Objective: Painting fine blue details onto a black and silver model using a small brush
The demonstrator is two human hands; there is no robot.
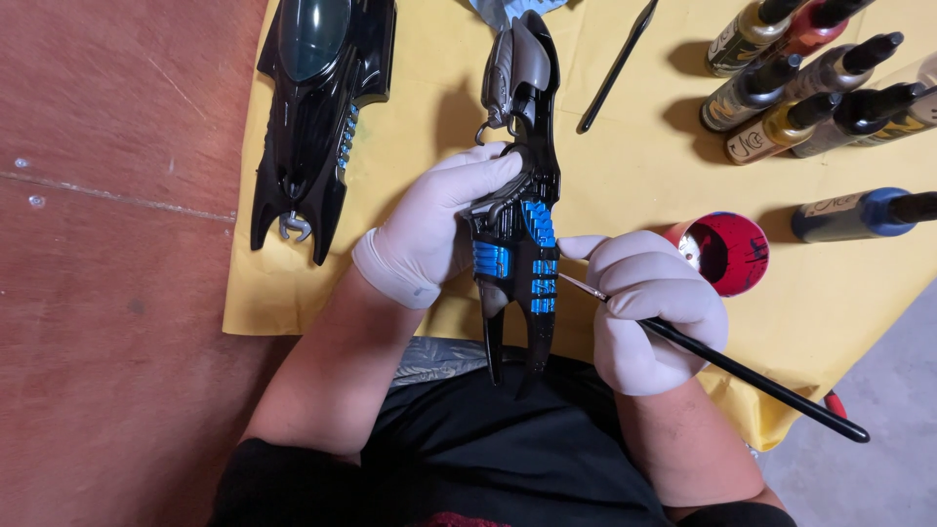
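Note:
My left hand (434,220), in a white glove, grips a long black model vehicle part (519,200) with metallic blue ribbed panels and a grey front section. My right hand (649,307), also gloved, holds a thin black-handled paintbrush (742,371). The brush tip rests against the blue panels on the part's right side. The part is held upright over the yellow sheet (625,166), its two black prongs pointing toward my lap.
A second black model body (317,107) lies on the yellow sheet at upper left. Several paint bottles (810,83) lie at upper right, a blue-capped bottle (859,215) below them. A small red cup (727,252) sits beside my right hand. Another black brush (617,66) lies at top. The brown tabletop (107,244) extends left.

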